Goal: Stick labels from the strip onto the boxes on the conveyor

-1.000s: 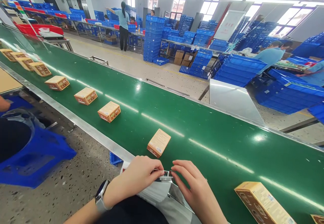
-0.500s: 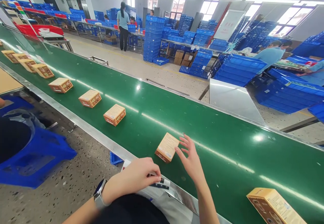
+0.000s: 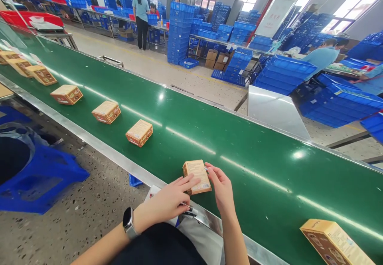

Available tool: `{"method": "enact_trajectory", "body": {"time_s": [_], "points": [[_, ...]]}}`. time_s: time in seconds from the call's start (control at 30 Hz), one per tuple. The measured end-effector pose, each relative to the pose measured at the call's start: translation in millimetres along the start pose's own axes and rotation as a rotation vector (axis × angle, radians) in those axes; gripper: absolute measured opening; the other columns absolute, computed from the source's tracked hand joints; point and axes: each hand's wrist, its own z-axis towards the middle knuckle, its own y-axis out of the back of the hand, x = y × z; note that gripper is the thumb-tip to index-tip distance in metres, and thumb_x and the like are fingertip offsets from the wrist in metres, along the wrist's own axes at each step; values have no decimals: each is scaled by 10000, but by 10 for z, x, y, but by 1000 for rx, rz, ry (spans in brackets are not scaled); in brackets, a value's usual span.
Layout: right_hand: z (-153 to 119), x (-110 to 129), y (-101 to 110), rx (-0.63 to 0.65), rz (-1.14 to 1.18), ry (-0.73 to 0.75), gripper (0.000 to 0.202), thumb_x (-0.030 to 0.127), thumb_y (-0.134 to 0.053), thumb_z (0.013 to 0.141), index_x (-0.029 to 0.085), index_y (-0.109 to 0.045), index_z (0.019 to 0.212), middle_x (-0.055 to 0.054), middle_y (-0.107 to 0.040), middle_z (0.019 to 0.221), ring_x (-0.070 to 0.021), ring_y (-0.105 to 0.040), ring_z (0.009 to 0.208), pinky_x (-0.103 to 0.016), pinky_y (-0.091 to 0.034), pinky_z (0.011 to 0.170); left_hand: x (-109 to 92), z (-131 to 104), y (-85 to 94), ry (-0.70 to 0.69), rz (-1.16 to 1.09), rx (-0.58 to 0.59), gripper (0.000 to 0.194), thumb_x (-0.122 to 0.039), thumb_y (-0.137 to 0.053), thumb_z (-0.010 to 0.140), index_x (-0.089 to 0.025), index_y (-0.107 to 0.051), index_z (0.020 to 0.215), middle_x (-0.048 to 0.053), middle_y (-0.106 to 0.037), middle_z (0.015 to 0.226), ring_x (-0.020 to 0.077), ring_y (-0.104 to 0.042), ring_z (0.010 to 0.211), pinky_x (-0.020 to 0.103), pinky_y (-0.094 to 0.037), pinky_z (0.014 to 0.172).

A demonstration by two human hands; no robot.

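Note:
A small tan and brown box (image 3: 199, 173) rests on the green conveyor belt (image 3: 233, 193) in front of me. My left hand (image 3: 172, 199) reaches over its left side, with fingers lying on the top face; a dark-and-white strip (image 3: 189, 210) is pinched between its thumb and a finger. At the box's right edge, my right hand (image 3: 220, 183) has thumb and index finger pressed together on something small and pale, too small to make out. A watch (image 3: 128, 219) is on my left wrist.
More boxes (image 3: 139, 133) stand along the belt to the left, and a larger-looking one (image 3: 336, 243) lies at the lower right. The metal rail (image 3: 113, 155) edges the near side. A blue stool (image 3: 48, 177) stands at the left. Blue crates (image 3: 180, 33) and people are beyond the belt.
My left hand has moved onto the box. The fingers of my right hand have closed into a pinch at its right edge. The box has turned slightly.

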Motion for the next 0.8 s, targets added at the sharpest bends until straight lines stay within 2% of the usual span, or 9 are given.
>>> {"method": "enact_trajectory", "body": {"time_s": [0.17,0.4,0.5,0.63,0.8], "points": [[-136,136,39,-12,-31,-51,476,636,-742,703,176,-727,829,-142,-745,1135,-297,-703,930,-385,-581,749,-88,61,40,-41,-73,12,172,-78,-697,856,-175,-733,719,40,-370,1590,295,-323,1486,435,-350,1210],[-171,230,181,-45,-127,-36,513,693,-730,667,189,-682,753,-146,-748,1120,-293,-709,877,-373,-575,702,-194,144,-24,-79,-64,9,194,-90,-697,858,-174,-730,686,49,-408,1571,280,-344,1478,404,-353,1205],[-223,207,183,-112,-194,-3,492,691,-695,690,205,-652,758,-141,-750,1083,-285,-707,855,-383,-570,710,-248,177,-40,-87,-14,16,207,-95,-702,860,-184,-718,674,33,-429,1563,279,-364,1469,392,-378,1180],[-314,185,154,-254,-316,50,414,637,-654,738,227,-626,789,-114,-750,951,-279,-688,856,-412,-533,806,-295,218,-72,-114,51,30,219,-108,-680,875,-184,-717,673,38,-429,1564,275,-372,1465,394,-426,1131],[-313,177,184,-366,-392,69,361,576,-654,748,239,-564,839,-91,-744,840,-265,-693,785,-384,-531,753,-317,275,-153,-164,126,51,204,-143,-680,893,-166,-720,694,76,-386,1584,279,-367,1467,398,-432,1125]]}}
